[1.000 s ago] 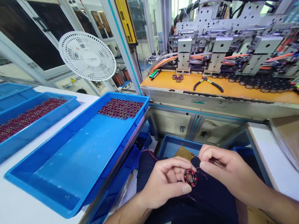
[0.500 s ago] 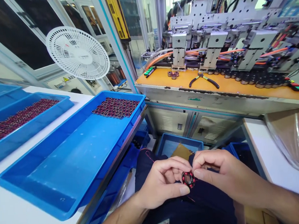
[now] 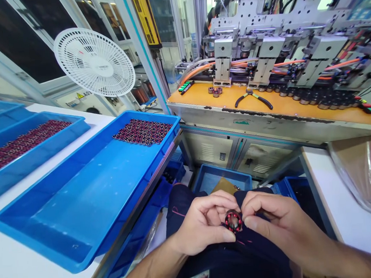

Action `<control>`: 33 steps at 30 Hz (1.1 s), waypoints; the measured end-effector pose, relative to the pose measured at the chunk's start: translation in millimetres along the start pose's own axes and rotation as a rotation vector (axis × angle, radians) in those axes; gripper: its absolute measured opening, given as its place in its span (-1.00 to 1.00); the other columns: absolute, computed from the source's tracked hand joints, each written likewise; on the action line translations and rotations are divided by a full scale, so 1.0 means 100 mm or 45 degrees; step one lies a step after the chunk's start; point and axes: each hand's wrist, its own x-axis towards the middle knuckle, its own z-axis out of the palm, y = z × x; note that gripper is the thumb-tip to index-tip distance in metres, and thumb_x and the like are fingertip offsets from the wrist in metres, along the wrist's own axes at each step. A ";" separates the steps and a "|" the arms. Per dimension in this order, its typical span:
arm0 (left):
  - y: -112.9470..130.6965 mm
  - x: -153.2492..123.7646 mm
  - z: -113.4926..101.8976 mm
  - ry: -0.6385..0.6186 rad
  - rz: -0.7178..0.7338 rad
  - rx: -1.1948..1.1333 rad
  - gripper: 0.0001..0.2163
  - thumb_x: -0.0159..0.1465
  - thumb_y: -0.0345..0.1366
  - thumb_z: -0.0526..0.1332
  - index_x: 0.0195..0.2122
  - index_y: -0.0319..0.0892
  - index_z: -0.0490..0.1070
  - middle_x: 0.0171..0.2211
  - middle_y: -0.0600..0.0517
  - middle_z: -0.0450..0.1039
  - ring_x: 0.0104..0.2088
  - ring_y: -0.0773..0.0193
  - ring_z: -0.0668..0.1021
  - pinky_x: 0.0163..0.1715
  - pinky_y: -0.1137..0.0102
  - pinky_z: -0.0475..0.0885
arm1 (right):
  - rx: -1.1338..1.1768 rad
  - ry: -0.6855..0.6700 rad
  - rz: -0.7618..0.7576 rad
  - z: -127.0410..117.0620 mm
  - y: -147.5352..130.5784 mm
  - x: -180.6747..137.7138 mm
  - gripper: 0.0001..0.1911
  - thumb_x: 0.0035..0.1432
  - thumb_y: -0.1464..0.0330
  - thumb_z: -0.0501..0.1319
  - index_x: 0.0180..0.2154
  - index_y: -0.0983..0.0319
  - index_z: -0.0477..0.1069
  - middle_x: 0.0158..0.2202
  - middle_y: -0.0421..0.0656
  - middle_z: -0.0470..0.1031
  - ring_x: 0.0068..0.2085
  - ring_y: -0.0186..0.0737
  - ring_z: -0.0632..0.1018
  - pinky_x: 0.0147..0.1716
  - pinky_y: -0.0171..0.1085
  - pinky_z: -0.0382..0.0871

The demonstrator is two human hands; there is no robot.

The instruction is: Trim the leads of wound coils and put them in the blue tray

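Note:
Over my lap, my left hand (image 3: 209, 223) grips a small wound motor stator (image 3: 233, 221) between thumb and fingers. It is a dark ring with red spots round its face, and its open centre is turned toward me. Close against its right edge, my right hand (image 3: 268, 217) has thumb and forefinger pinched together. Whatever lies in that pinch, perhaps a wire end, is too small to make out. Thin reddish wire scraps (image 3: 179, 211) lie on the dark trousers below.
Left, a long blue tray (image 3: 91, 195) holds many stators (image 3: 142, 132) at its far end; another filled tray (image 3: 35, 150) lies beyond. Pliers (image 3: 254, 99) and dark parts (image 3: 315, 96) lie on the orange bench under a machine (image 3: 266, 50). A white fan (image 3: 97, 64) stands behind.
The stator has turned slightly in my left fingers, so its opening faces me more. My right hand has shifted a little to the right. The view has moved slightly.

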 end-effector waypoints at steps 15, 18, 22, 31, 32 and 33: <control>0.00 -0.03 -0.03 -0.054 -0.063 -0.126 -0.68 -0.08 -0.41 0.53 -0.27 -0.19 0.58 -0.25 0.04 0.36 -0.43 0.38 0.59 -0.42 0.50 0.47 | -0.646 -0.194 -0.421 -0.16 0.04 -0.17 -0.94 0.30 0.42 0.19 -0.27 0.17 0.40 -0.33 -0.22 0.51 -0.31 -0.34 0.54 -0.28 -0.36 0.42; -0.03 -0.04 -0.02 -0.075 -0.174 -0.238 -0.66 -0.12 -0.36 0.56 -0.30 -0.23 0.57 -0.26 0.03 0.39 -0.45 0.37 0.60 -0.45 0.53 0.48 | -0.899 0.101 -0.717 -0.19 0.10 -0.16 -0.82 0.29 0.41 0.21 -0.06 0.22 0.39 -0.17 -0.09 0.54 -0.12 -0.23 0.55 -0.08 -0.29 0.45; -0.07 -0.05 0.01 -0.124 -0.249 -0.380 -0.65 -0.11 -0.37 0.56 -0.27 -0.21 0.58 -0.27 0.04 0.44 -0.44 0.40 0.61 -0.43 0.57 0.51 | -0.902 0.087 -0.908 -0.15 0.10 -0.08 -0.77 0.33 0.41 0.17 0.02 0.25 0.36 -0.14 -0.08 0.54 -0.10 -0.25 0.54 -0.01 -0.27 0.44; -0.11 -0.07 0.01 -0.173 -0.229 -0.497 -0.64 -0.09 -0.44 0.54 -0.23 -0.20 0.61 -0.26 0.05 0.47 -0.40 0.40 0.64 -0.37 0.59 0.57 | -0.741 0.024 -0.948 -0.09 0.04 0.03 -0.84 0.31 0.44 0.21 -0.07 0.21 0.39 -0.29 -0.15 0.54 -0.28 -0.31 0.52 -0.25 -0.32 0.45; -0.12 -0.07 0.00 -0.167 -0.232 -0.499 -0.65 -0.09 -0.44 0.54 -0.23 -0.21 0.61 -0.26 0.05 0.47 -0.40 0.40 0.64 -0.37 0.59 0.57 | -0.733 0.041 -0.962 -0.09 0.04 0.04 -0.85 0.30 0.45 0.21 -0.08 0.21 0.39 -0.30 -0.15 0.55 -0.29 -0.32 0.52 -0.28 -0.32 0.45; -0.12 -0.07 0.00 -0.160 -0.234 -0.498 -0.65 -0.09 -0.44 0.54 -0.23 -0.22 0.61 -0.26 0.05 0.46 -0.40 0.40 0.64 -0.37 0.59 0.57 | -0.729 0.055 -0.970 -0.08 0.03 0.04 -0.85 0.30 0.46 0.21 -0.09 0.21 0.40 -0.31 -0.15 0.55 -0.30 -0.32 0.52 -0.29 -0.32 0.44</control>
